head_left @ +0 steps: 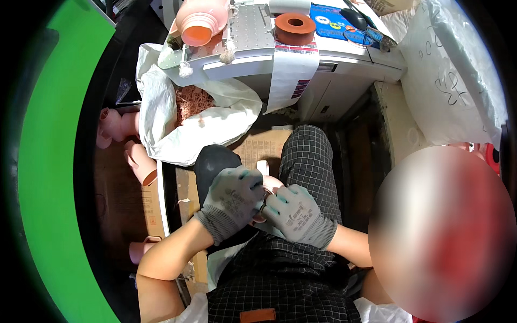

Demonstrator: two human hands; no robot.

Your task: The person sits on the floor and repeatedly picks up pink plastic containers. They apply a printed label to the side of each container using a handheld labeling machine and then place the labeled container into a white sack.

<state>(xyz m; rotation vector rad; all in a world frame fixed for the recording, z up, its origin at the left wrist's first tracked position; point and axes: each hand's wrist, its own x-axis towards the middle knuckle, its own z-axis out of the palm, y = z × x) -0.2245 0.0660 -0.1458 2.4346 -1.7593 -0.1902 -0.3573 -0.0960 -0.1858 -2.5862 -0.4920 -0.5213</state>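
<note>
Both my hands wear grey gloves with teal patches and meet in front of my lap. A pink plastic piece (pixel 273 183) shows between them, with a pale strip (pixel 263 167) sticking up beside it; most of the piece is hidden by the gloves. My right hand (pixel 298 214) has its fingers curled round the pink piece. My left hand (pixel 232 196) is closed in a fist right against it, and what lies inside its fingers is hidden. A thin dark edge shows between the hands, too small to name.
A white bag (pixel 231 116) of pink shavings (pixel 191 104) hangs at the table's front. On the table stand a pink bottle (pixel 200 21) and a brown tape roll (pixel 295 29). Pink bottles (pixel 141 164) lie at left. A large translucent bag (pixel 449 75) fills the right.
</note>
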